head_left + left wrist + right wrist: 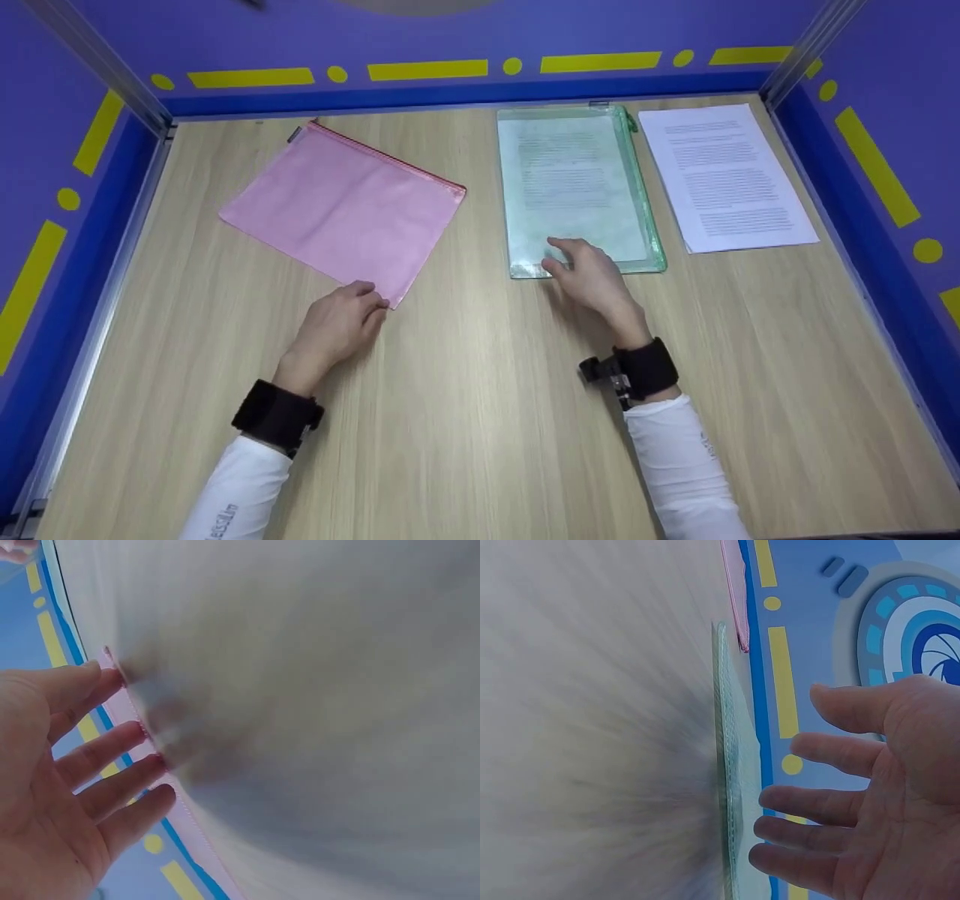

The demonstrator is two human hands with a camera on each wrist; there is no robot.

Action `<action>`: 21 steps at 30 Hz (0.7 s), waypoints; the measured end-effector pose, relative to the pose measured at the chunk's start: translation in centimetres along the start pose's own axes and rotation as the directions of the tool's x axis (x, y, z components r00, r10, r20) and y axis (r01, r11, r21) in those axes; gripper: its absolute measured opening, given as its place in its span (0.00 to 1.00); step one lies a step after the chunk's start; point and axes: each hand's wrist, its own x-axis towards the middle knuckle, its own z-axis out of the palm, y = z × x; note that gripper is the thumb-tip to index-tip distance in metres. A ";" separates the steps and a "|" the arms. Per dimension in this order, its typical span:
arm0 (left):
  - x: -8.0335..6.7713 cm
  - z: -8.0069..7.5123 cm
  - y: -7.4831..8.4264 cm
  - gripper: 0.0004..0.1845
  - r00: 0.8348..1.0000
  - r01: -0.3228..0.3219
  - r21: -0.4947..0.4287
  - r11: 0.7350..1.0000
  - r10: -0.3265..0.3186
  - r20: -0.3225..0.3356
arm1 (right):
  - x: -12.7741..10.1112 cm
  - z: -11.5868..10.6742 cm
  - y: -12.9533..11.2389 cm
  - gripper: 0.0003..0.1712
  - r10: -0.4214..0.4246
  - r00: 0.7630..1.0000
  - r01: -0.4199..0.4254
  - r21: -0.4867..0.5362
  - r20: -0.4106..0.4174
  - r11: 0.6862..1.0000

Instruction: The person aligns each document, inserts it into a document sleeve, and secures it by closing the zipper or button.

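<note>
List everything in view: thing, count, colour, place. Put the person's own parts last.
pink zip pouch: one, pink, left half of the table, lying askew.
green zip pouch: one, translucent green with a printed sheet inside, right of centre.
printed sheet: one, white, far right, beside the green zip pouch.
table: one, light wood, under everything.
walls: purple-blue with yellow bars and dots, around the table.
left hand: one, open, fingertips at the pink zip pouch's near corner.
right hand: one, open, at the green zip pouch's near edge.

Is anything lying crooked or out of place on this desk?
Only the pink zip pouch: it lies askew, turned at an angle to the table edge, while the green zip pouch and the printed sheet lie nearly straight. Nothing looks spilled or damaged.
</note>
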 end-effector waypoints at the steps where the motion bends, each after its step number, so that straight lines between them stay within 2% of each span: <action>1: 0.0 0.1 0.3 0.11 1.000 -0.007 0.006 1.000 0.007 0.000 | 0.0 0.0 0.0 0.30 0.000 1.000 0.000 0.000 0.000 1.000; 7: 0.1 0.4 2.0 0.10 1.000 -0.027 0.003 1.000 0.027 -0.011 | 0.0 0.2 -0.1 0.31 0.004 1.000 -0.004 -0.007 0.015 1.000; 12: 1.1 0.4 2.0 0.11 1.000 -0.029 -0.030 0.999 0.029 -0.009 | 0.1 0.2 0.0 0.31 0.006 1.000 -0.006 -0.015 0.013 1.000; 17: 2.8 -0.2 0.3 0.17 0.998 0.058 -0.095 0.994 -0.057 0.017 | 0.0 0.3 0.0 0.30 -0.008 1.000 0.008 -0.015 -0.002 1.000; 21: 4.2 -1.0 -1.9 0.24 0.980 0.180 -0.113 0.977 -0.168 0.107 | 0.1 0.5 0.0 0.30 -0.016 1.000 0.016 -0.015 -0.005 1.000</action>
